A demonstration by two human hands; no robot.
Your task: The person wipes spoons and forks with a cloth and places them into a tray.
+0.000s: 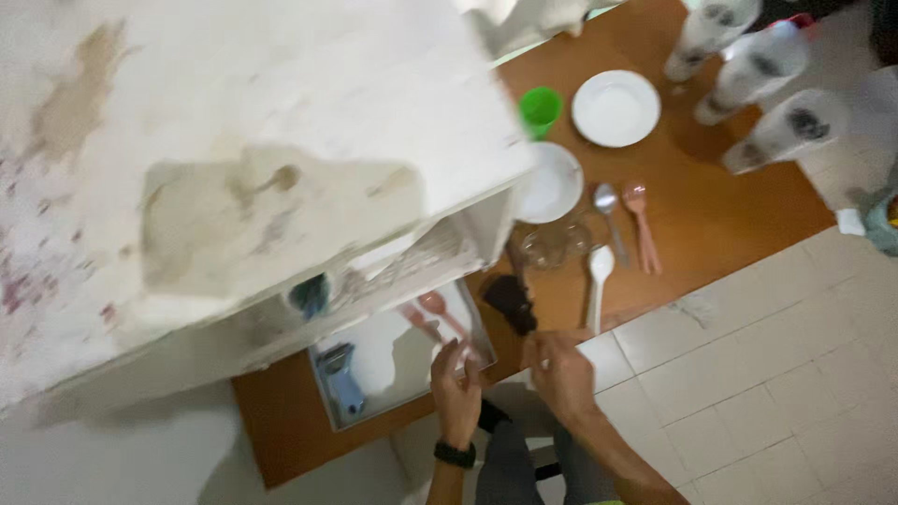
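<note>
White cabinet (234, 168) overhangs the tray (374, 393); spoons (613, 229) lie beside.

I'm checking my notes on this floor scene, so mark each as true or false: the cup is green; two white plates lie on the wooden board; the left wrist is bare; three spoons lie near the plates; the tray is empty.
1. The cup is green. True.
2. Two white plates lie on the wooden board. True; the second plate is partly under the white cabinet.
3. The left hand has a bare wrist. False: it wears a dark band.
4. Three spoons lie near the plates. True: a metal spoon, a pink spoon and a white spoon.
5. The tray is empty. False: it holds a blue tool and pink utensils.
</note>
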